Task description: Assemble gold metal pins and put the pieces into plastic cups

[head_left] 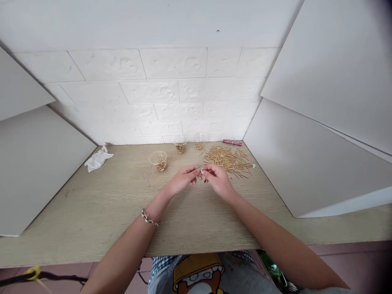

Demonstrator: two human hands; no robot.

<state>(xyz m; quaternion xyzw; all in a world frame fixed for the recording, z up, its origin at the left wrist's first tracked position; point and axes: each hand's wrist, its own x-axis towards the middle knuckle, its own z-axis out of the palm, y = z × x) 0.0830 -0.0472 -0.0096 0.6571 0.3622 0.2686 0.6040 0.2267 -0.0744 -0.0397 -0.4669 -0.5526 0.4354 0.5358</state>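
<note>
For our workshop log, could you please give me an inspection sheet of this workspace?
Surface: pale wood-grain desk, in good view.
Job's things: loose pile of gold pins; a clear cup and a second clear cup, both holding pins.
Clutter: crumpled white cloth; red tube by the wall.
Grippers: left hand and right hand meet at the fingertips around a small pin; chain bracelet on the left wrist.
Cables: black cord on the floor.
Surroundings: white brick-pattern wall; white side panel.
</note>
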